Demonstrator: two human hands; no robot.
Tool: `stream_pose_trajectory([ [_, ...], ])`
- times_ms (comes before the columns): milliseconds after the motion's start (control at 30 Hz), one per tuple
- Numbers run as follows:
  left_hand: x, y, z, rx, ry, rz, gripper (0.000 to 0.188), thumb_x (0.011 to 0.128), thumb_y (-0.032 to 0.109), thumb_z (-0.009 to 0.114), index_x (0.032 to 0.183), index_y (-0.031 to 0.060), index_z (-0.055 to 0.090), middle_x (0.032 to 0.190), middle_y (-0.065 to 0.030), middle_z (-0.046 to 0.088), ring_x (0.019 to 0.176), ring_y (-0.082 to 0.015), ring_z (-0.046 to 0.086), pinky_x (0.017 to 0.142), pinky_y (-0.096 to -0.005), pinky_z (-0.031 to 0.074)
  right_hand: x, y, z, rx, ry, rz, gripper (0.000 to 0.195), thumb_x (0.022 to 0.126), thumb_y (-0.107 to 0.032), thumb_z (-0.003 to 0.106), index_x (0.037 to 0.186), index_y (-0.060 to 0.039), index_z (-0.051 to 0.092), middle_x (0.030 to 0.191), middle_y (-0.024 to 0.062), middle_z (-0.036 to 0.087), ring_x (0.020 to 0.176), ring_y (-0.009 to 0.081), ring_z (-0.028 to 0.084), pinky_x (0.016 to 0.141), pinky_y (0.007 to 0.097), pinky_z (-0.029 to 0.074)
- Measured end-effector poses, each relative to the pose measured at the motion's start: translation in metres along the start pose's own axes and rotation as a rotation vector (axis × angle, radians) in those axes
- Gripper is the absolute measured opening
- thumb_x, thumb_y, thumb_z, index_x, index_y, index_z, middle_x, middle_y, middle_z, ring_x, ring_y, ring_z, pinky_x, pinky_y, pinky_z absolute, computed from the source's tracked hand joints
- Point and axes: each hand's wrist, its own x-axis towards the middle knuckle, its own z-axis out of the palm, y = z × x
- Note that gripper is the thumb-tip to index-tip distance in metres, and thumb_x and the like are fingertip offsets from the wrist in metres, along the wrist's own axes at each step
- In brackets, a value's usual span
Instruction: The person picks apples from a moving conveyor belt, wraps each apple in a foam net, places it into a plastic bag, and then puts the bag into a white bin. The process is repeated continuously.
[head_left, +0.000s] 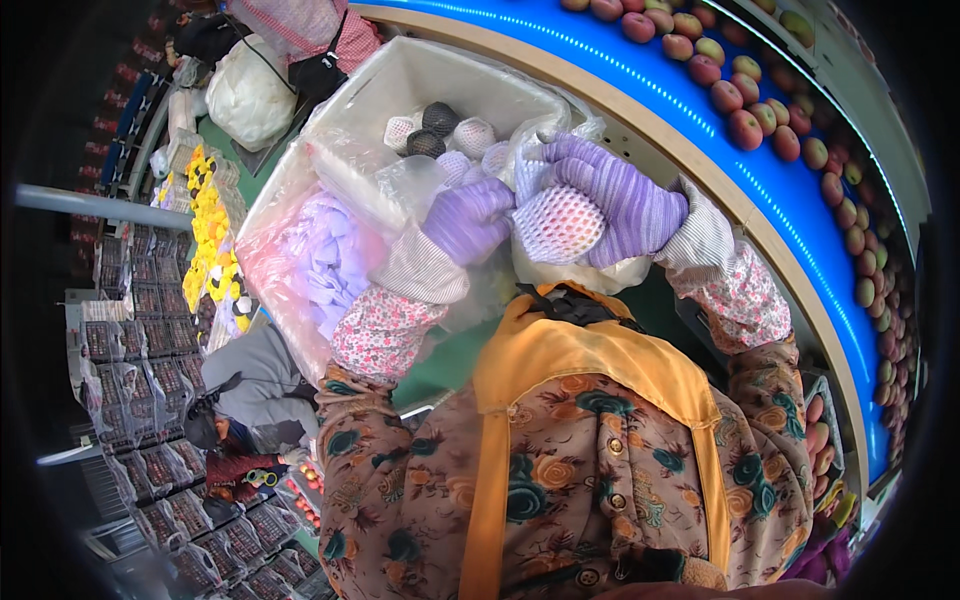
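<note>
My right hand (615, 191), in a purple knit glove, is closed around an apple in a white foam net (559, 225). My left hand (471, 220), gloved alike, has its fingers bent together at the left edge of that net; whether they pinch it I cannot tell. Beyond my hands, a white foam box (465, 71) holds several fruits in white, pale purple and black foam nets (474, 137). To the left of my left hand, a heap of pale purple foam nets (326, 255) lies in clear plastic film.
A blue conveyor (630, 82) with a wooden edge (720, 187) curves round the far and right sides, carrying many apples (746, 129). A large white bag (251, 94) stands at the upper left. People (259, 382) work at the left near stacked crates (150, 337) of fruit.
</note>
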Motion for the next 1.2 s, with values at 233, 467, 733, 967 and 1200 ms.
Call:
stream_pose_trajectory([
  [233,0.019,0.010,-0.029,-0.749,-0.074,-0.079,0.050,0.078,0.015,0.067,0.126,0.0065,0.052,0.104,0.0001,0.057,0.086,-0.0084,0.050,0.081,-0.0246,0.043,-0.020,-0.015,-0.017,-0.933,-0.072,-0.229,0.064,0.063,-0.023,0.082,0.117,-0.0050,0.052,0.108,0.0128,0.054,0.103,0.0283,0.054,0.089,0.0375,0.044],
  [467,0.042,0.007,-0.016,-0.718,-0.225,-0.057,0.046,0.080,0.021,0.070,0.119,0.0027,0.055,0.110,-0.0027,0.057,0.098,-0.0102,0.052,0.088,-0.0268,0.043,-0.027,-0.009,-0.005,-0.961,0.030,-0.217,0.056,0.064,-0.010,0.082,0.111,-0.0039,0.052,0.100,0.0080,0.060,0.094,0.0184,0.061,0.080,0.0323,0.051],
  [733,0.030,-0.016,0.016,-1.327,-0.114,-0.309,0.034,0.083,0.023,0.068,0.109,0.0022,0.060,0.099,-0.0036,0.063,0.092,-0.0143,0.060,0.085,-0.0293,0.048,-0.036,-0.002,-0.020,0.112,0.107,0.039,0.090,0.053,-0.030,0.084,0.128,0.0013,0.045,0.123,0.0103,0.055,0.109,0.0191,0.056,0.097,0.0339,0.041],
  [967,0.024,-0.016,0.039,-1.783,0.012,-0.262,0.051,0.078,0.030,0.070,0.117,0.0010,0.052,0.109,-0.0080,0.058,0.100,-0.0200,0.056,0.089,-0.0347,0.046,-0.038,0.021,-0.032,0.192,0.105,-0.027,0.092,0.052,-0.032,0.082,0.129,0.0020,0.043,0.120,0.0141,0.056,0.109,0.0242,0.057,0.097,0.0376,0.043],
  [1200,0.020,0.019,0.048,-1.698,-0.034,-0.123,0.067,0.074,0.036,0.073,0.124,0.0003,0.045,0.118,-0.0120,0.051,0.108,-0.0250,0.052,0.094,-0.0391,0.044,-0.044,0.042,-0.056,0.304,0.039,-0.156,0.098,0.052,-0.032,0.084,0.133,-0.0019,0.038,0.127,0.0172,0.049,0.116,0.0304,0.050,0.101,0.0438,0.039],
])
